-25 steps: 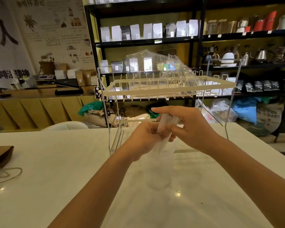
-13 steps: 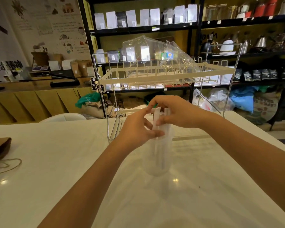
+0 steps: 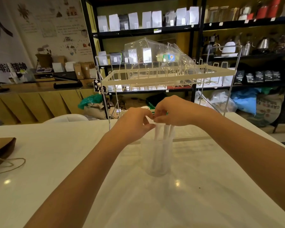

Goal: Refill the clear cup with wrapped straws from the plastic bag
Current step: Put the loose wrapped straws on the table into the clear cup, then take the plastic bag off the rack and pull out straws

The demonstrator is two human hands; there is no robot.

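A clear cup (image 3: 156, 158) stands upright on the white table (image 3: 56, 162), straight ahead of me. Several white wrapped straws (image 3: 164, 137) stand in it, their tops above the rim. My left hand (image 3: 135, 124) and my right hand (image 3: 176, 112) meet just over the cup, both pinching the straws' upper ends. A crumpled clear plastic bag (image 3: 155, 56) lies on the upper shelf of the wire rack (image 3: 168, 78) behind the cup.
A brown paper bag (image 3: 2, 148) with a twine handle lies at the table's left edge. The wire rack's legs stand on the table just behind my hands. Black shelves with pouches and kettles fill the background, and a white chair back (image 3: 67, 117) shows beyond the table.
The straws have gone down into the cup and spread apart. Both hands have closed together over their tops. My view has dropped slightly toward the table.
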